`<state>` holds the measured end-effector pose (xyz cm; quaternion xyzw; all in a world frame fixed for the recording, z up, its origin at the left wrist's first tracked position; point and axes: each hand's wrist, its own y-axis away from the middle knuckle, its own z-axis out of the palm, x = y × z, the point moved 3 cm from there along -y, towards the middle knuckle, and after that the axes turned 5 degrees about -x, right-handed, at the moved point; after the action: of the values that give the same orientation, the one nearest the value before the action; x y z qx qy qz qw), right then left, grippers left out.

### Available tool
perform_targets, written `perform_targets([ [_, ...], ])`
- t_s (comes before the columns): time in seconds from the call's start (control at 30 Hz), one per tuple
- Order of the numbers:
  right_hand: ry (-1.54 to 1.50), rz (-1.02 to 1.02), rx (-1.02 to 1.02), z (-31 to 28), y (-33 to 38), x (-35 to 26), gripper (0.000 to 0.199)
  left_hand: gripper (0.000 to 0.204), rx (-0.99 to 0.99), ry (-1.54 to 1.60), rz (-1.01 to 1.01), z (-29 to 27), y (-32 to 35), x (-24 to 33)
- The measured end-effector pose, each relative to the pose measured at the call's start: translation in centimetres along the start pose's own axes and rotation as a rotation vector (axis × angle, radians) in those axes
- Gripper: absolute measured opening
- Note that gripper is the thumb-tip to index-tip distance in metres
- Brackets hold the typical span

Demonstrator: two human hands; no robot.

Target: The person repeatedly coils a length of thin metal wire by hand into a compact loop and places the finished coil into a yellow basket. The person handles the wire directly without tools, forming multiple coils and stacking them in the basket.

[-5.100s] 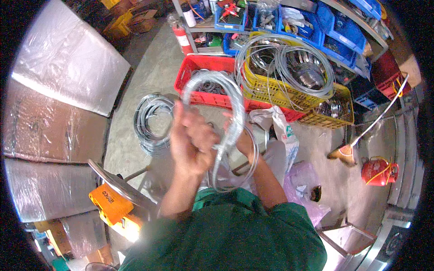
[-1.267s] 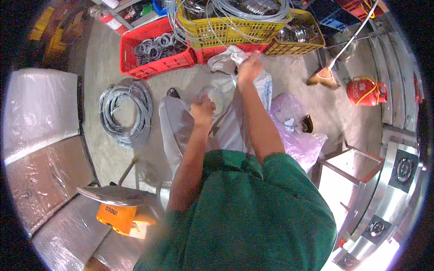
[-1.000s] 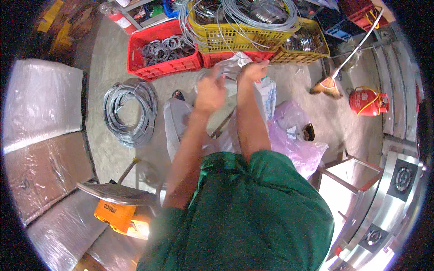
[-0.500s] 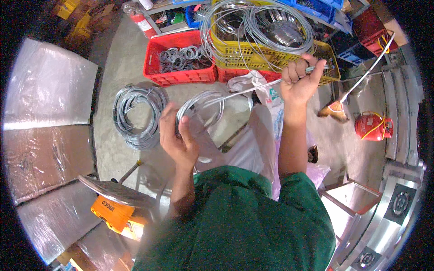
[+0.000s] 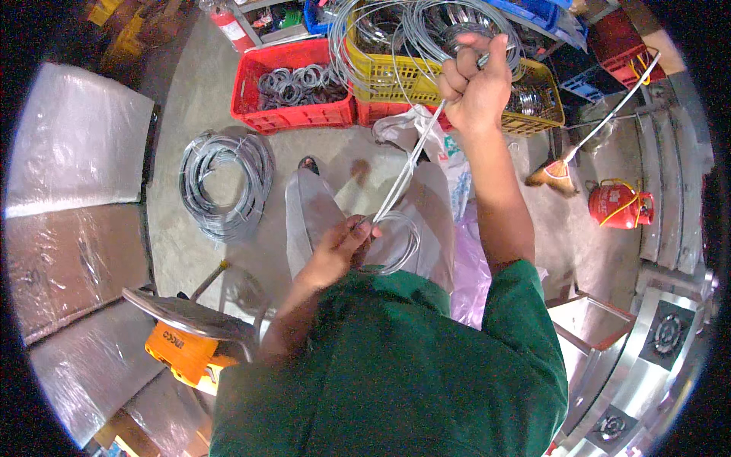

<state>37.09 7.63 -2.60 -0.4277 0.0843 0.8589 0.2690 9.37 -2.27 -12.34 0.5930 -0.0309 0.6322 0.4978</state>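
My left hand, low in front of my lap, is closed on a small loop of grey cable. From there the cable runs as several taut strands up and to the right. My right hand grips their upper end in a fist, raised in front of the yellow crate. To the left on the floor lies a larger bundle of grey cable, tied in places and touched by neither hand.
A red crate holds small wire coils; a yellow crate beside it carries large loose coils. At the right are a broom and a red gas cylinder. An orange case sits left, near wrapped boxes.
My left hand has come down and right toward my lap with the loop. My right hand has gone up and slightly left, so the strands now slope more steeply.
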Motion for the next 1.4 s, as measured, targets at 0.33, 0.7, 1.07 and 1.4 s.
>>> perform_targets([
  [0.33, -0.207, 0.056, -0.102, -4.7, -1.4, 4.1, 0.046, 0.037, 0.015, -0.156, 0.052, 0.7, 1.1, 0.8],
  [0.7, 0.043, 1.145, 0.175, -15.1, 17.2, 17.4, 0.036, 0.037, 0.281, 0.468, 0.241, -4.5, 0.8, 4.4],
  [1.07, 0.935, -1.043, 0.194, -4.3, 12.6, -7.4, 0.04, 0.042, 0.432, -0.203, 0.189, -5.4, -0.3, 5.6],
  [1.4, 0.963, 0.604, -1.002, -3.9, 11.0, 6.0, 0.057, 0.035, -0.115, 0.293, 0.031, -7.2, 2.8, 7.8],
])
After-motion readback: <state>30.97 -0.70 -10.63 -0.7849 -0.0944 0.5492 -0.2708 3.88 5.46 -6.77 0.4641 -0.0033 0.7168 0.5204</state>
